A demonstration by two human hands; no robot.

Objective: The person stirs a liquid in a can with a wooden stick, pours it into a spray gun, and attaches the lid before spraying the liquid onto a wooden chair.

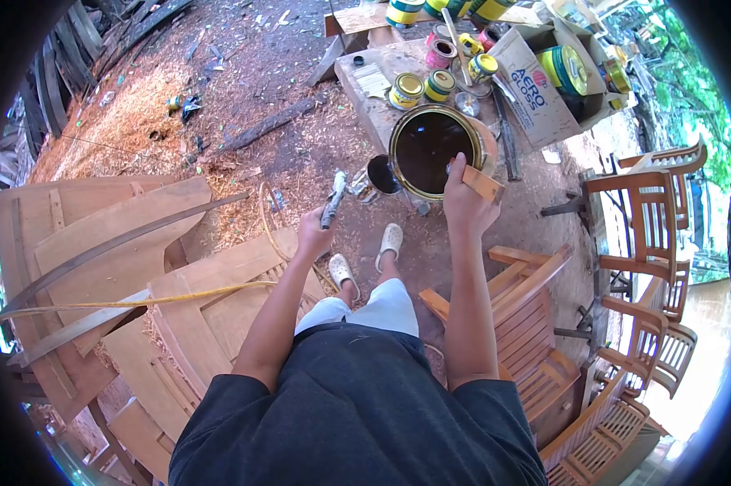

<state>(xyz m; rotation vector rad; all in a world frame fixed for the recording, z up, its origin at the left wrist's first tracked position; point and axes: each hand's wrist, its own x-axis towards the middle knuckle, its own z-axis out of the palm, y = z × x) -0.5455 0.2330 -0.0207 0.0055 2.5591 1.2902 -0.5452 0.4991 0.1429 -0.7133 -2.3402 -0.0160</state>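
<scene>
Seen from above, a person stands on a sawdust-strewn dirt floor. At far left lie pale wooden panels, with a yellow hose running across them toward the person's left hand. That hand is wrapped fully around the grey grip of a spray gun, holding it upright in front of the feet. The gun's small open cup shows dark liquid.

Just right of the cup, and touching or nearly touching it, is a large can of dark finish, its lid off. The right hand clamps its near rim, fingers hooked over the edge, with a wooden strip held against it.

Behind stands a workbench with small tins and a cardboard box; slatted chairs stand at right.

The step appears to be filling the cup from the can. The next move likely calls for a slow, steady tilt, with the cup kept level under the rim.
</scene>
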